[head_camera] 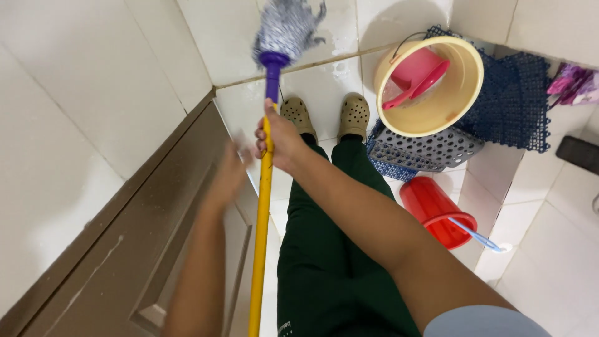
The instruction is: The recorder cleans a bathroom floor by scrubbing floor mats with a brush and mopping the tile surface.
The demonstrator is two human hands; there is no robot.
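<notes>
My right hand (279, 141) is closed around the yellow pole (262, 224) of a mop, just below its purple collar (272, 70). The grey-and-white stringy mop head (284, 26) rests on the white tiled floor ahead of my feet. My left hand (228, 176), blurred, hovers just left of the pole with nothing in it; whether it touches the pole I cannot tell. My feet in tan perforated clogs (354, 115) stand beyond my green trousers.
A brown door (150, 249) stands at the left. To the right sit a cream bucket (458, 93) with a pink scoop (415, 75) inside, blue plastic mats (511, 103), a grey perforated basket (430, 150) and a red bucket (433, 212).
</notes>
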